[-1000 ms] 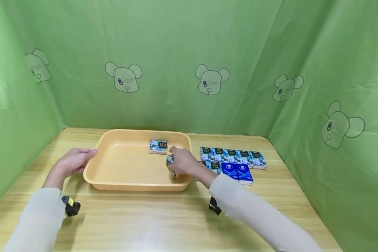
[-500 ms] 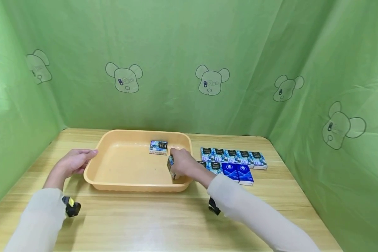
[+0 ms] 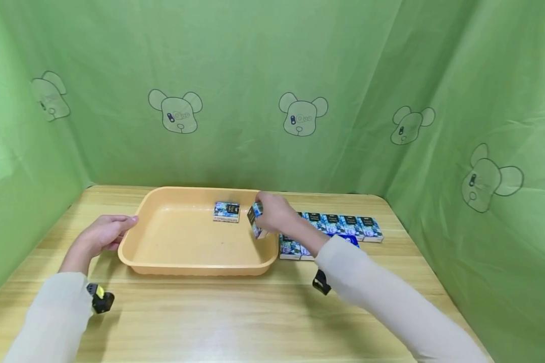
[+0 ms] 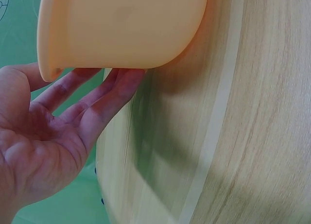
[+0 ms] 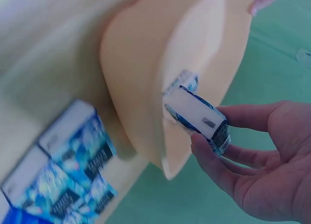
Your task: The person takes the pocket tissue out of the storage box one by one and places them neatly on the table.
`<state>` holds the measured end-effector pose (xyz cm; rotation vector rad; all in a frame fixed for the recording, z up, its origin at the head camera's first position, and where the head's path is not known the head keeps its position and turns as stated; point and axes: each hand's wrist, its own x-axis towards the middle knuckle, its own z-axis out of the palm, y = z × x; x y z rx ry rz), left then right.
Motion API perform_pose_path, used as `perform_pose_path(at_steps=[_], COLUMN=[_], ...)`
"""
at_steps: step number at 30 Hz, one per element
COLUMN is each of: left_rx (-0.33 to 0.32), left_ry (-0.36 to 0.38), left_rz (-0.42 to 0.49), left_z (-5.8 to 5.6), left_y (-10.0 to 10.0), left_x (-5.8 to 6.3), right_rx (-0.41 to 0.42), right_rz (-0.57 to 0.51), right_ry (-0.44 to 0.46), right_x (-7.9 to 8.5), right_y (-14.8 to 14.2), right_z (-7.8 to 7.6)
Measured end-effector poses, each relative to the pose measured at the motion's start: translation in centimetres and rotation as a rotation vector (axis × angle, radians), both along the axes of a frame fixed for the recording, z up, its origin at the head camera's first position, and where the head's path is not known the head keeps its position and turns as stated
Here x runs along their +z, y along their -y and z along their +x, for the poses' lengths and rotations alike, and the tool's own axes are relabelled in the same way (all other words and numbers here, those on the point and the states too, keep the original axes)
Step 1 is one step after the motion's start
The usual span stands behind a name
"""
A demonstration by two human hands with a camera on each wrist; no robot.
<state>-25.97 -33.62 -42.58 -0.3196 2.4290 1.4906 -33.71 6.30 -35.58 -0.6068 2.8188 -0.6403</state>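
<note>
My right hand point(image 3: 277, 214) pinches a small blue-flowered tissue pack point(image 3: 256, 220) between thumb and fingers, tilted over the right end of the peach plastic tray point(image 3: 177, 242). In the right wrist view the white side of this held pack point(image 5: 194, 110) shows, with the hand point(image 5: 277, 161) at its near end. Another flowered tissue pack point(image 3: 226, 212) lies flat inside the tray by the far wall. My left hand point(image 3: 104, 233) grips the tray's left rim; in the left wrist view the thumb is at the lip and the fingers point(image 4: 104, 107) reach under it to the outer wall.
Right of the tray, several flowered tissue packs point(image 3: 333, 224) stand in two rows on the wooden table point(image 3: 200, 312). Blue packs point(image 3: 351, 239) in the front row are mostly hidden by my right forearm. Green curtain point(image 3: 240, 65) encloses the back and sides.
My right hand has moved up and back, carrying the pinched tissue pack from the tray's near right corner towards its far right side. My left hand stays at the rim.
</note>
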Motion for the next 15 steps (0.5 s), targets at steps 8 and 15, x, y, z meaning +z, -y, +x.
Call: perform_pose_path(at_steps=[8,15], left_rx=[-0.009,-0.011], left_ry=[-0.003,-0.006], left_rz=[0.019,0.018], left_z=[0.0,0.0], left_y=[0.2,0.2], left_x=[0.0,0.0], right_rx=[-0.042,-0.09], right_rz=[-0.014,0.005], right_ry=[-0.035,-0.044], right_x=[2.2,2.9], right_y=[-2.8,-5.6], right_z=[-1.1,-1.6])
